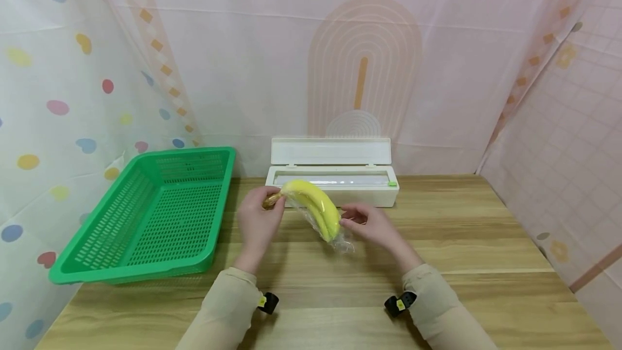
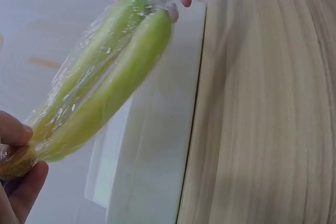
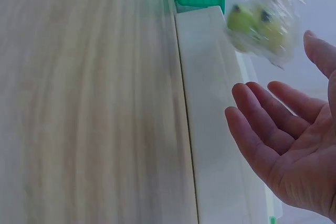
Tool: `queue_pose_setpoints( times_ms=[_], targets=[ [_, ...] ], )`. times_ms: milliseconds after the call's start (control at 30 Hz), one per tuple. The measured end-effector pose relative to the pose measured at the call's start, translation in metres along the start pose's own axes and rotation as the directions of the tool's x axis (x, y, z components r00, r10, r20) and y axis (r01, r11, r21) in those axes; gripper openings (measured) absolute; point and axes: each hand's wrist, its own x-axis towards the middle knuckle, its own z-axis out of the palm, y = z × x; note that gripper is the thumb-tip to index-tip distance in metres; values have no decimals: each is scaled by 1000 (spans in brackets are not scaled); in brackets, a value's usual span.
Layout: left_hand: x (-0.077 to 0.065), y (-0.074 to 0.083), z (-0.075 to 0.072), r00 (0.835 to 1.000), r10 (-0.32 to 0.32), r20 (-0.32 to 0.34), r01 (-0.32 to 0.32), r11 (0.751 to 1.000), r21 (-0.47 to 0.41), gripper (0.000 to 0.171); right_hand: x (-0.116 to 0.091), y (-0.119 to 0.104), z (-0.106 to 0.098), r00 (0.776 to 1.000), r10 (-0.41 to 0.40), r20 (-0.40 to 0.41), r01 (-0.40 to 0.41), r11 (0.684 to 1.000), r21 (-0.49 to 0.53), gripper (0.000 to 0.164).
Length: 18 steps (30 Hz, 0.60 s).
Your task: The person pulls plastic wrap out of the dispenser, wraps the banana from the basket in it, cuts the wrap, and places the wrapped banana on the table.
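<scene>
Two yellow bananas [image 1: 316, 204] wrapped in clear plastic film are held up in the air above the table. My left hand [image 1: 257, 217] pinches their brown stem end between thumb and fingers, as the left wrist view shows with the bananas [image 2: 113, 85] slanting away. Loose film [image 1: 344, 243] bunches at the tips. Close to that end is my right hand [image 1: 371, 226]. In the right wrist view the right hand [image 3: 299, 140] has its fingers spread and relaxed, apart from the wrapped tips [image 3: 262, 27], with nothing in its grasp.
Behind the bananas stands a white cling film dispenser box [image 1: 359, 196], its lid [image 1: 330, 151] raised and a green slider [image 1: 392, 183] at its right end. On the left is a green plastic basket [image 1: 211, 247] with slotted walls. A patterned curtain [image 1: 262, 69] backs the wooden table [image 1: 461, 231].
</scene>
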Motion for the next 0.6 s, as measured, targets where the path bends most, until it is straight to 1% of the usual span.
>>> queue_pose_setpoints(
  times_ms=[133, 300, 400, 500, 600],
  targets=[
    [0, 1, 0, 1000, -8, -29, 7, 1000, -5, 17, 0, -4, 5, 1000, 23, -12, -23, 1000, 8, 40],
    [-2, 2, 4, 998, 15, -59, -16, 1000, -11, 16, 0, -8, 10, 999, 46, -13, -46, 999, 11, 40],
    [-5, 1, 7, 998, 20, -67, -21, 1000, -9, 15, 0, -9, 13, 999, 38, -12, -38, 999, -1, 36],
    [-6, 2, 8, 998, 17, -65, -18, 1000, -5, 15, 0, -10, 14, 1000, 22, -21, -23, 999, -22, 32],
    [-8, 4, 8, 999, 17, -41, -17, 1000, 9, 16, 0, -9, 14, 999, 3, -43, -5, 999, -52, 28]
  ],
)
